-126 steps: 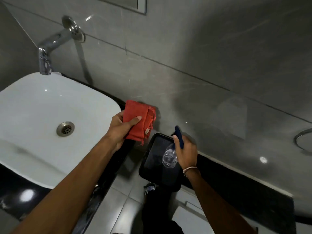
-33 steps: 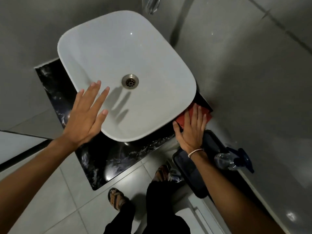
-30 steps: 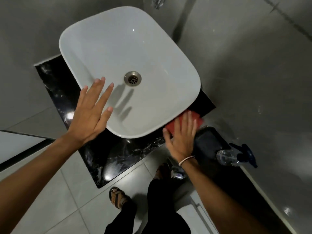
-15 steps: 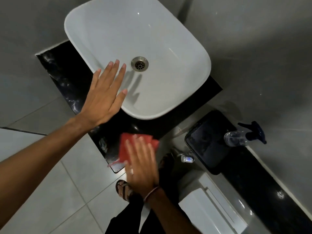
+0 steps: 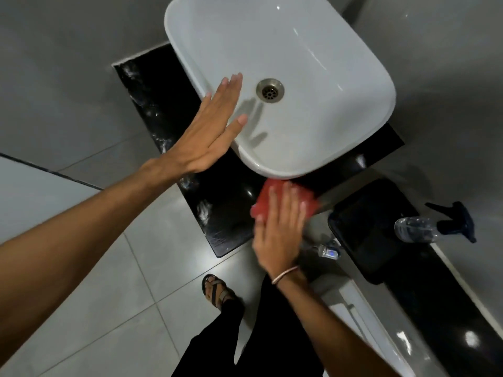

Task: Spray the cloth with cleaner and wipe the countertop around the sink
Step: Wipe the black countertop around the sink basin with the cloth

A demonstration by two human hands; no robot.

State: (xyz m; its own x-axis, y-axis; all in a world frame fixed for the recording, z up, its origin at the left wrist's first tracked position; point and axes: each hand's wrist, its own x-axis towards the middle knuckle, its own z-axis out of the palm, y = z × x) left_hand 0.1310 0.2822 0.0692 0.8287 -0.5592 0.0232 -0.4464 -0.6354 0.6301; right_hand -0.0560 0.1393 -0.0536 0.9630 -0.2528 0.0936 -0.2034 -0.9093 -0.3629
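Note:
A white basin (image 5: 313,63) sits on a glossy black countertop (image 5: 217,202). My right hand (image 5: 277,229) lies flat on a folded red cloth (image 5: 275,198), pressing it onto the counter just below the basin's near rim. My left hand (image 5: 209,126) hovers flat with fingers extended over the basin's left edge, holding nothing. The clear spray bottle (image 5: 424,227) with a dark blue trigger lies on its side on the black ledge at the right, apart from both hands.
A black bin (image 5: 362,235) stands below the ledge, right of the cloth. Grey wall tiles surround the counter; grey floor tiles lie below. My sandalled foot (image 5: 216,291) and a white fixture (image 5: 362,322) are near the bottom. A small metal fitting (image 5: 326,251) sits by the bin.
The right hand slid the red cloth from the basin's right side along the front counter, then back up toward the basin's rim. The left hand stayed open above the basin's left edge.

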